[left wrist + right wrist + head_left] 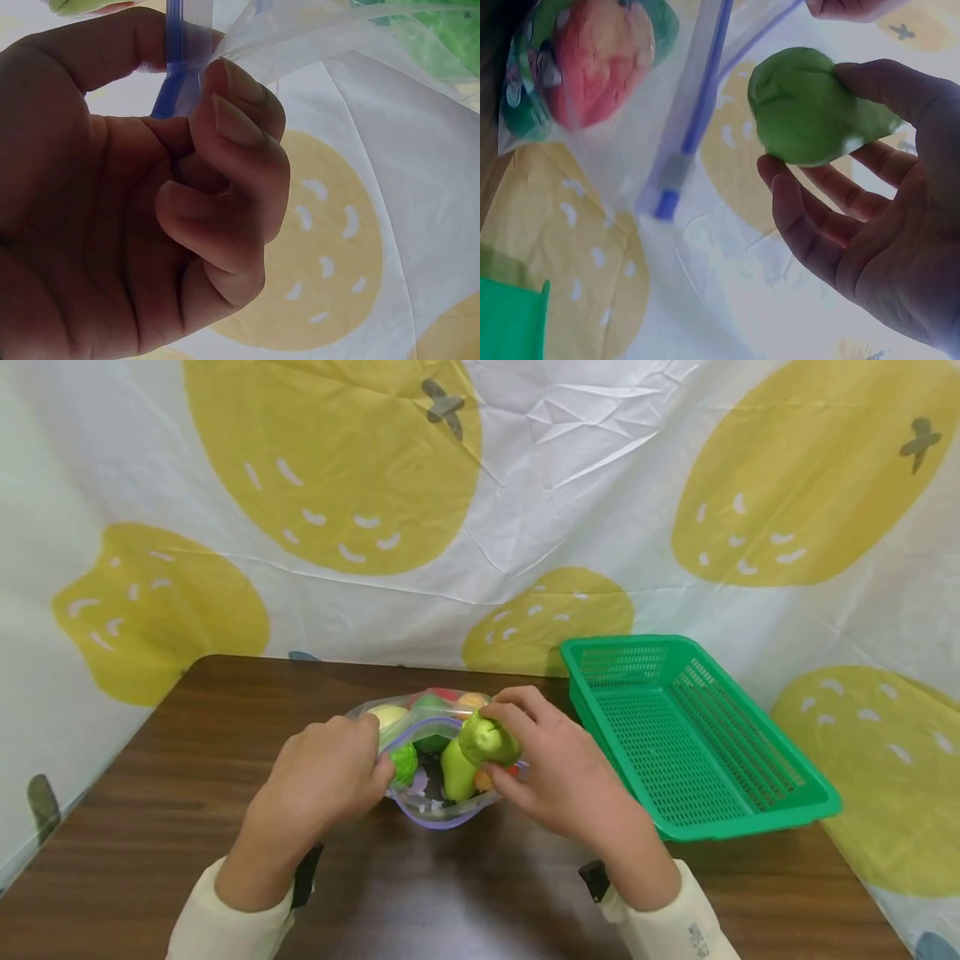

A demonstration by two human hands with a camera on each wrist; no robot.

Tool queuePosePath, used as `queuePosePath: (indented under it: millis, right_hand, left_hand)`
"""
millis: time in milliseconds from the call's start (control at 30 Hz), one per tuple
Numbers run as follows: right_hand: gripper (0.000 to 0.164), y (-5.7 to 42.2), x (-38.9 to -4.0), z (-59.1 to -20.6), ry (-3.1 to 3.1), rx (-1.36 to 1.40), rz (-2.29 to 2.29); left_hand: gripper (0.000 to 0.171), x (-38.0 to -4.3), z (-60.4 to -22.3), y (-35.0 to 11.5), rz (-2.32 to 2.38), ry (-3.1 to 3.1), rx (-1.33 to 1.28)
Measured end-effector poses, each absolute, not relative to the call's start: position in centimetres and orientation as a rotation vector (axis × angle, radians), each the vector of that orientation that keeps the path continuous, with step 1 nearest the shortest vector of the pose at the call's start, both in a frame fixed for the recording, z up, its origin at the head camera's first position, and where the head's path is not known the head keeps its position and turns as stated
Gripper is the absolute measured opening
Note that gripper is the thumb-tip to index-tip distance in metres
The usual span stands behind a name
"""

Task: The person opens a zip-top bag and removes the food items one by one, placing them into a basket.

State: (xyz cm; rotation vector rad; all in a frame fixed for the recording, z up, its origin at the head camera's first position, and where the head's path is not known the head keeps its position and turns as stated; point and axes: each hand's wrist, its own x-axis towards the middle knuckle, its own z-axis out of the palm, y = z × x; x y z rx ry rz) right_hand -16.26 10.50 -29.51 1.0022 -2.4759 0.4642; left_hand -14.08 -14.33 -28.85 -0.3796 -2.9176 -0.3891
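A clear zip bag (438, 821) with a purple-blue zip edge stands on the table with its mouth spread. My left hand (322, 768) pinches the zip edge at the left side of the mouth; in the left wrist view, the other fingers curl loosely. Over the opening, my right hand (562, 760) holds a light-green, pear-shaped toy vegetable (802, 109) between thumb and fingers. Its narrow part points down into the mouth in the head view. Inside the bag lie a bright green leafy toy (403, 764), a pale yellow toy (388, 717) and a red-pink toy (600, 60).
A green plastic basket (660, 743) with slotted walls sits on the right of the dark wooden table (187, 760), close to the right hand. Behind the table hangs a white curtain (547, 510) printed with yellow fruit.
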Motion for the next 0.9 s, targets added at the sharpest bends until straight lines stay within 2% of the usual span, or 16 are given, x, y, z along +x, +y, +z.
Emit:
queuePosePath:
  millis: [133, 567, 900]
  right_hand:
    - [0.047, 11.3, -16.3, -28.9, -2.459, 1.038, 0.484]
    - [0.053, 15.1, -17.9, -25.2, -2.472, 1.010, 0.422]
    - [0.047, 17.6, -19.9, -23.2, -2.619, 1.002, 0.410]
  left_hand:
    - [0.018, -14.0, -28.7, -14.4, -0.394, -2.924, -0.385]
    - [0.016, -14.1, -28.8, -14.5, -0.407, -2.938, -0.400]
    - [0.016, -14.1, -29.1, -14.5, -0.395, -2.911, -0.458]
